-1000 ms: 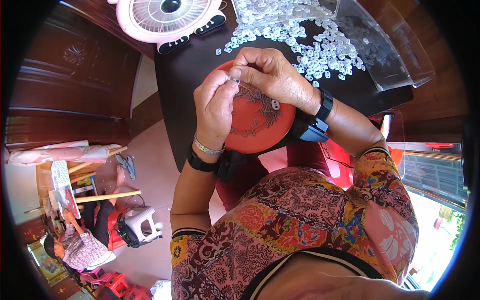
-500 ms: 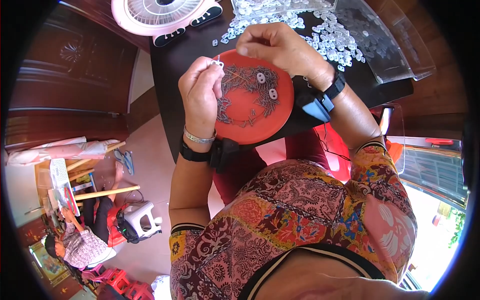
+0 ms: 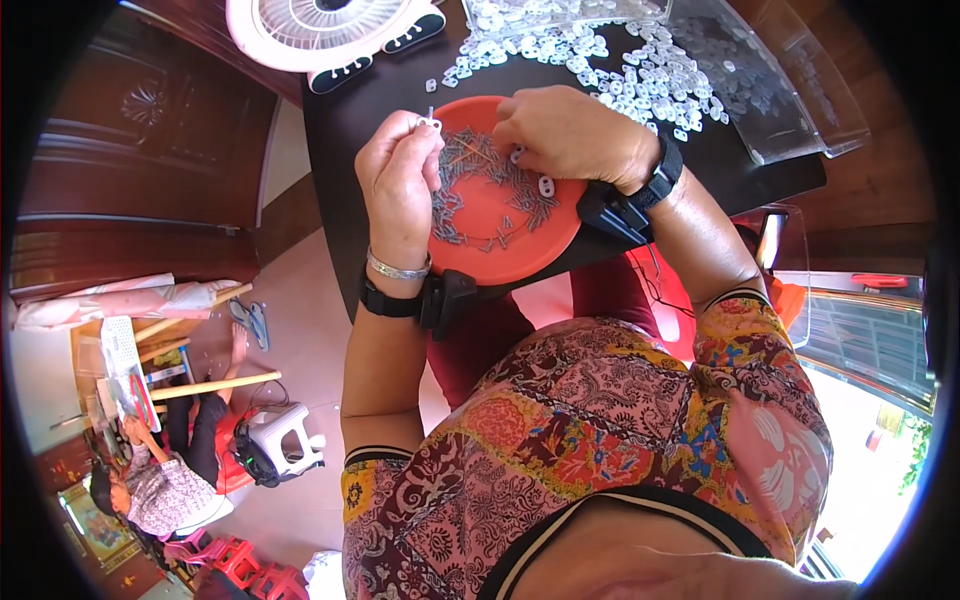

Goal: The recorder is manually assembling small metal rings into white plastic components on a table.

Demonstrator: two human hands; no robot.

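Between the thumb and fingers of my left hand (image 3: 400,160) is a small white plastic piece with two holes (image 3: 435,125). A grey screw (image 3: 431,112) stands up from it. My right hand (image 3: 570,130) reaches down over the right side of a round red plate (image 3: 490,262), its fingers drawn together at the pile of grey screws (image 3: 465,150). Whatever those fingertips grip is hidden. One white two-hole piece (image 3: 546,187) lies on the screws below that hand; another is partly covered by the fingers.
Many loose white pieces (image 3: 650,85) spread over the dark table (image 3: 345,150) behind the plate, beside a clear plastic box (image 3: 800,110). A pink fan (image 3: 330,35) stands at the back left. Another person (image 3: 175,490) sits far left near a grey-white stool (image 3: 285,440).
My right hand has come down and nearer, from above the plate's far edge to the screws, covering part of a white piece. My left hand has barely shifted and keeps its pinch.
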